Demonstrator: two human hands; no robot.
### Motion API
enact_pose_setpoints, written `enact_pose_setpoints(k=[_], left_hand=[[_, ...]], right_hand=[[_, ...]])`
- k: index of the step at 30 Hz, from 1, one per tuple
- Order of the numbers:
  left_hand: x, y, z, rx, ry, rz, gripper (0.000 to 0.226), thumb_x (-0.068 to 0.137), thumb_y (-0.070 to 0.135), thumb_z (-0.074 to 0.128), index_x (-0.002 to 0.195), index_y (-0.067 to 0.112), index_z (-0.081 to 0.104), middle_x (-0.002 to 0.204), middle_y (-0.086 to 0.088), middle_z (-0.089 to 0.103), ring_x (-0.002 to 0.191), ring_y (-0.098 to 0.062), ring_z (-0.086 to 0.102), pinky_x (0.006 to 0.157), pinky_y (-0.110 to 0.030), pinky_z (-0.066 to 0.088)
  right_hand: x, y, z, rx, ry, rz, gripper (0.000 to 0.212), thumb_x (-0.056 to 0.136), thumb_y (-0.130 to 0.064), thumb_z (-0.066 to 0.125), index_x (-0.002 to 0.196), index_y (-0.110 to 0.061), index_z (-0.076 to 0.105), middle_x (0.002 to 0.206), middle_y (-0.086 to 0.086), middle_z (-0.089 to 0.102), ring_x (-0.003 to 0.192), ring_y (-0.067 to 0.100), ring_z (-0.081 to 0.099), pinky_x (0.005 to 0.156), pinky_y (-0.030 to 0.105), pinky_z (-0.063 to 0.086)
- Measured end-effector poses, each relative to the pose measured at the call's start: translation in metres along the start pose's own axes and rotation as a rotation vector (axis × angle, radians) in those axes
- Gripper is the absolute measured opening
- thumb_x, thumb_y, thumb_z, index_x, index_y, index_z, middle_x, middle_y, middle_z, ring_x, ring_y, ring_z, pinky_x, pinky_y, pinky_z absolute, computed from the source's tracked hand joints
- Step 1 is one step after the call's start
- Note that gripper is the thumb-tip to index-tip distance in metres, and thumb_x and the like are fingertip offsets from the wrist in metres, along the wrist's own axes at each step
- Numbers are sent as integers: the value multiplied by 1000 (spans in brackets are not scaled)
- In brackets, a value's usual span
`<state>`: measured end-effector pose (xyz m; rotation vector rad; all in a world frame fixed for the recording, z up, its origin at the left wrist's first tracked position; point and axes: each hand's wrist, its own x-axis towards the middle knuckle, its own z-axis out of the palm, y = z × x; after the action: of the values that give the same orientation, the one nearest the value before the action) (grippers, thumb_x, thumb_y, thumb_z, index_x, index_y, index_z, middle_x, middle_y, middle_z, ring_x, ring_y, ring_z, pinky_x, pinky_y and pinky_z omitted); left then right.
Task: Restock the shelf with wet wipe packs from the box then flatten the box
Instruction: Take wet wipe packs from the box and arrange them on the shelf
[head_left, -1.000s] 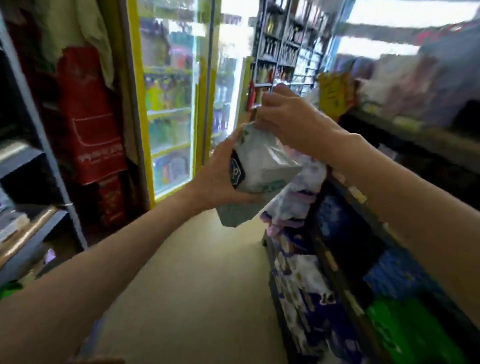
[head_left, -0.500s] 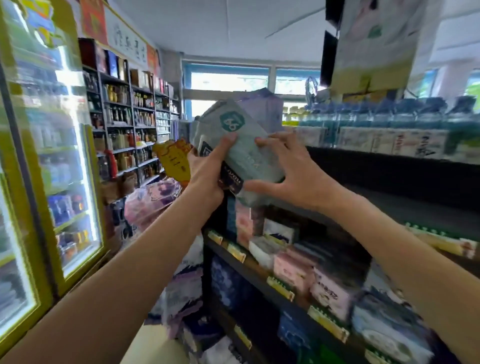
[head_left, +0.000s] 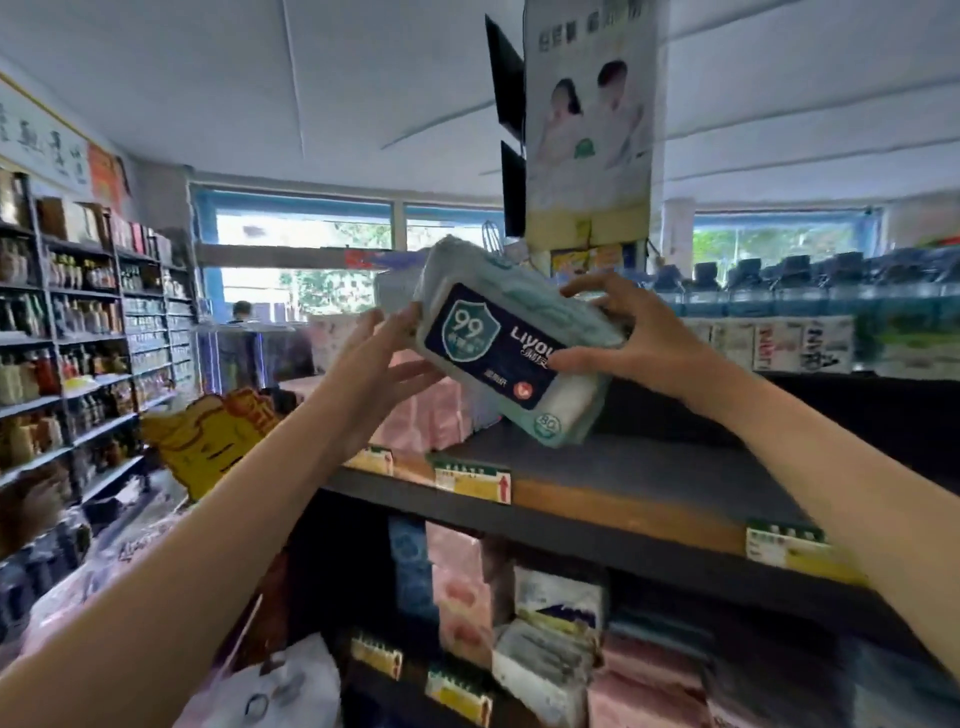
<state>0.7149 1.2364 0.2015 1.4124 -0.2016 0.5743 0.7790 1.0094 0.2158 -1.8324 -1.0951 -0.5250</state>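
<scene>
Shop aisle, bright windows at the back, bottle racks (head_left: 93, 332) along the left wall. Dark top shelf (head_left: 649, 467) ahead has a bare stretch, pink packs (head_left: 426, 410) stacked at its left end. Wet wipe pack (head_left: 514, 348) is tilted above that bare stretch, low corner at or just over the board; contact unclear. Right hand (head_left: 644, 338) grips the pack's right end, fingers over the top and thumb under. Left hand (head_left: 379, 364) is spread, fingers straight against the left end. Box not in view. Risk: pack is soft and slick, and released while tilted it could tip forward off the shelf edge. Pushing left could also shove the pink packs.
</scene>
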Motion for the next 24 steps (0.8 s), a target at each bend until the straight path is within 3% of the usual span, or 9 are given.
enact_pose_setpoints(k=[4,7,9,11,14,18,20,24], left_hand=[[53,-11,0,132,-89,-116,10,91,9,49,98,7,55,93,-10,59,75,-21,62,67,-25,58],[89,-34,8,243,-90,-124,28,88,11,53,115,3,52,107,-11,59,85,-22,62,63,-31,60],[109,-52,15,318,-110,-146,44,87,20,54,128,10,44,122,-10,55,97,-25,62,68,-38,60],[125,-68,26,411,-155,-170,40,90,23,50,127,10,45,119,-11,58,96,-23,62,76,-43,58],[144,-87,39,738,-202,-51,37,93,21,46,124,1,49,114,-11,59,94,-21,59,76,-30,49],[170,-110,42,1238,-282,133,36,95,14,36,127,2,48,133,-15,48,119,-27,48,93,-30,38],[180,-119,43,1366,-401,94,39,94,10,35,132,5,46,139,-13,43,126,-27,43,102,-32,35],[191,-130,43,1492,-576,-33,48,93,8,37,140,16,38,142,-9,44,125,-25,46,99,-28,37]], right_hand=[[30,22,-12,-155,-40,137,54,66,-25,79,112,-24,51,111,6,59,98,20,61,78,23,53],[43,44,-16,-215,-104,223,54,70,-27,76,114,-20,47,114,0,49,104,17,53,72,12,42],[55,61,-19,-260,-169,291,55,69,-34,74,113,-24,43,112,-2,48,102,18,51,72,16,42],[71,80,-21,-341,-221,330,54,69,-37,75,109,-27,40,113,0,50,100,20,53,80,26,46],[96,109,-14,-505,-312,335,55,68,-39,77,105,-26,38,111,1,51,94,18,55,78,28,46],[121,150,7,-591,-387,335,53,71,-35,77,104,-20,37,105,-2,47,92,17,50,69,19,42],[129,176,22,-589,-390,318,51,72,-37,76,102,-20,38,106,-2,47,92,16,49,71,21,41],[137,213,36,-785,-451,270,44,77,-46,68,104,-16,50,113,5,58,99,20,54,84,34,48]])
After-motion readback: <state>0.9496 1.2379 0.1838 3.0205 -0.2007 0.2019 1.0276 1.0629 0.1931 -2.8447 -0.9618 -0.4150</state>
